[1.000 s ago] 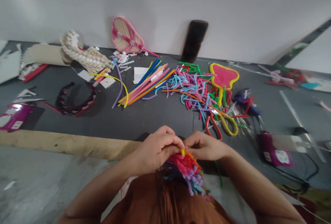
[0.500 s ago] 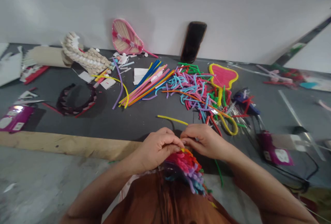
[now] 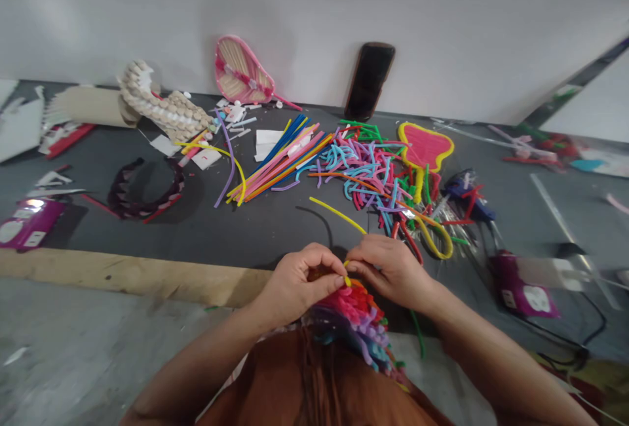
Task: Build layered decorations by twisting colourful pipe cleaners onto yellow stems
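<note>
A yellow pipe cleaner runs up and to the left from my right hand, whose thumb and fingers pinch it. Its other end is bent near the fingertips of my left hand, which is closed on that end. Just below both hands lies a bunch of short looped pipe cleaners in pink, red, orange, purple and blue, close against my body. Part of this bunch is hidden under my left hand.
Beyond my hands lie a heap of short pipe cleaners and a bundle of long ones. A dark braided headband lies left; a phone leans on the wall. Purple glue guns lie at both sides.
The free end of the yellow pipe cleaner has risen and swung up off the table. My fingertips have parted slightly, showing more of its bent end.
</note>
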A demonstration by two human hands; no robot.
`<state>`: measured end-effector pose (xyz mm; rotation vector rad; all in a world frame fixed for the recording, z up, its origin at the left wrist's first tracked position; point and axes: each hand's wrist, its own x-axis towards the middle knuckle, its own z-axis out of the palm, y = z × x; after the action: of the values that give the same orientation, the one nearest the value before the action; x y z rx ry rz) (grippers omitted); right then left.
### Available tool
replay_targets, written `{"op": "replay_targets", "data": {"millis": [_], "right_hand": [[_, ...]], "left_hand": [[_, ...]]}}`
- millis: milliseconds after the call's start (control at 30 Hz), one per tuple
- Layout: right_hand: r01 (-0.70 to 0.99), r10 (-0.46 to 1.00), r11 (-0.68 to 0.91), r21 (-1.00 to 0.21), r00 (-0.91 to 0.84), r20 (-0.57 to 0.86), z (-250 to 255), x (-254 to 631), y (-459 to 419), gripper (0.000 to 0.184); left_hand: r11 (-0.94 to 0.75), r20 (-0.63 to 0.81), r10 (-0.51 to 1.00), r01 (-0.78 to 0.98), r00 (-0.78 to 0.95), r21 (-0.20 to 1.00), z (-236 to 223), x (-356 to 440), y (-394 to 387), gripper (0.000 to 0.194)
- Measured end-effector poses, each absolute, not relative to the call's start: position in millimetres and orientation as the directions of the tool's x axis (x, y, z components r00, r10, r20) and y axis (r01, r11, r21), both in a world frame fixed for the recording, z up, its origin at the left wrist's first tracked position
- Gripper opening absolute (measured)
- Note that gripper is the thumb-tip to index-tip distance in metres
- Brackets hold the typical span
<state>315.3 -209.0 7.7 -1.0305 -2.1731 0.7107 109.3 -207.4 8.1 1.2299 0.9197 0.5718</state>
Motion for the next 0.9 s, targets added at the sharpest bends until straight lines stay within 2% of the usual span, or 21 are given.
{"op": "replay_targets", "data": {"millis": [100, 233, 433, 533, 733, 900], "right_hand": [[0.502, 0.768, 0.633, -0.589, -0.505, 0.395, 10, 315, -209, 0.020], [0.513, 0.724, 0.686, -0.516, -0.556, 0.409, 15, 315, -209, 0.018], [0.559, 0.759, 0.649, -0.516, -0.518, 0.394, 15, 318, -209, 0.020], [0.556, 0.775, 0.631, -0.541, -0.489, 0.401, 12, 318, -211, 0.018], [0.541, 0.768, 0.638, -0.548, -0.500, 0.400, 10, 317, -215, 0.017], [0.536, 0.754, 0.653, -0.534, -0.522, 0.398, 11, 316, -211, 0.020]], "left_hand": [[0.380, -0.351, 0.753, 0.068, 0.556, 0.922, 11, 110, -208, 0.017], [0.472, -0.410, 0.714, 0.042, 0.568, 0.881, 12, 111, -207, 0.026], [0.512, -0.419, 0.702, 0.000, 0.576, 0.859, 3, 111, -205, 0.035], [0.460, -0.385, 0.688, 0.041, 0.615, 0.887, -1, 108, -203, 0.040], [0.183, -0.237, 0.639, 0.155, 0.732, 0.971, 2, 102, -192, 0.034], [0.209, -0.262, 0.598, 0.169, 0.758, 0.963, 5, 104, -190, 0.035]]}}
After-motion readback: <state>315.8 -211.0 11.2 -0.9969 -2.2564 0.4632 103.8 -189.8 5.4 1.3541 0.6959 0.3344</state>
